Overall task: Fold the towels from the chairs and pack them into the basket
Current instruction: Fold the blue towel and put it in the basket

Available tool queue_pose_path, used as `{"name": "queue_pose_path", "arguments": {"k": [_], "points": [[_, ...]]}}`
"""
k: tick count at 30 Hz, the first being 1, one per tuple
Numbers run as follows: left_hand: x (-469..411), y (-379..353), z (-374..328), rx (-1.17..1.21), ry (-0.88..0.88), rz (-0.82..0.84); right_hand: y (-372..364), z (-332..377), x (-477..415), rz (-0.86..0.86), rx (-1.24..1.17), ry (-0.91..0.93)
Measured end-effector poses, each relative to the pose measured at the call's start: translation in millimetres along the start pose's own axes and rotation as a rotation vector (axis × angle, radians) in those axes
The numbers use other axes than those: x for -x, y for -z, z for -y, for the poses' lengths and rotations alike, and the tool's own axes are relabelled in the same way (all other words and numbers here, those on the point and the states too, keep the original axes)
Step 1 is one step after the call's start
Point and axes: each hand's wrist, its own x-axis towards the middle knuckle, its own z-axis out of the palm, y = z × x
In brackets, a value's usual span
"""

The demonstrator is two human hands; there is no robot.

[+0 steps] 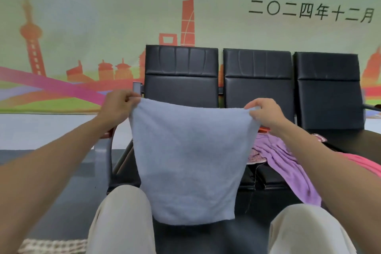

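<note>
Two pinches: my left grip and right grip hold the blue towel by its top corners, level; it hangs below.

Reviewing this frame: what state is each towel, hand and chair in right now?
blue towel: spread out, hanging, held up by its two top corners.
left hand: pinches the towel's left top corner.
right hand: pinches the right top corner.
purple towel: unfolded, rumpled on a chair seat, draping over the front edge.
pink towel: lying at right, partly hidden by the arm.
chairs: three in a row, backs upright.
</note>
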Motion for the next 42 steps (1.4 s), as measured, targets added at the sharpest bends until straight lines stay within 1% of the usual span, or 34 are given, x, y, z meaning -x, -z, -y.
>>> {"name": "queue_pose_path", "arguments": {"k": [1,2,4,5,6,7,9,10,11,12,13,15,17,19,21,23,26,27,28,30,32,33,36,39,42], "points": [[3,1,1,0.000,0.013,-0.004,-1,-3,2,-0.014,0.025,-0.010],[6,2,3,0.029,0.038,-0.021,-1,-5,5,-0.052,0.001,-0.024],[9,1,4,0.126,0.113,-0.066,-2,-11,6,-0.137,-0.093,-0.061],[11,1,4,0.194,0.164,-0.086,-1,-12,6,-0.146,-0.100,-0.071],[12,0,4,0.290,0.228,-0.101,-2,-13,7,-0.134,-0.095,-0.079],[14,0,4,0.399,0.295,-0.099,-3,-14,6,-0.115,-0.140,-0.101],[15,-1,9,0.558,0.399,-0.027,-6,-14,5,-0.050,-0.336,-0.150],[15,-3,13,0.577,0.414,0.030,-8,-12,6,-0.010,-0.446,-0.183],[16,-5,17,0.549,0.405,0.077,-9,-10,8,0.033,-0.508,-0.194],[16,-7,21,0.495,0.383,0.110,-9,-9,10,0.087,-0.500,-0.183],[17,-8,24,0.426,0.359,0.135,-9,-8,12,0.151,-0.435,-0.155],[18,-11,27,0.279,0.318,0.146,-12,-11,13,0.258,-0.206,-0.083],[19,-13,30,0.106,0.248,0.122,-19,-14,10,0.289,0.061,-0.028],[19,-18,33,-0.061,0.164,0.066,-27,-17,6,0.257,0.294,0.043],[18,-24,37,-0.140,0.105,-0.003,-34,-22,0,0.205,0.452,0.135],[17,-31,38,-0.171,0.085,-0.063,-41,-28,-4,0.112,0.490,0.189],[12,-39,41,-0.151,0.088,-0.164,-45,-27,0,-0.129,0.477,0.228],[10,-41,43,-0.134,0.092,-0.186,-46,-27,0,-0.164,0.499,0.243],[8,-42,43,-0.117,0.106,-0.186,-46,-26,1,-0.162,0.535,0.250],[10,-46,46,-0.112,0.151,-0.111,-49,-27,3,-0.111,0.646,0.230],[14,-51,50,-0.141,0.134,-0.033,-55,-33,4,-0.064,0.741,0.230],[15,-52,51,-0.144,0.117,-0.025,-59,-36,5,-0.056,0.777,0.243],[21,-53,53,-0.129,0.097,-0.038,-68,-42,11,-0.060,0.792,0.252],[25,-55,53,-0.126,0.112,-0.042,-72,-48,13,-0.058,0.591,0.141],[26,-56,59,-0.178,0.102,-0.009,-74,-52,11,-0.048,0.380,0.038]]}}
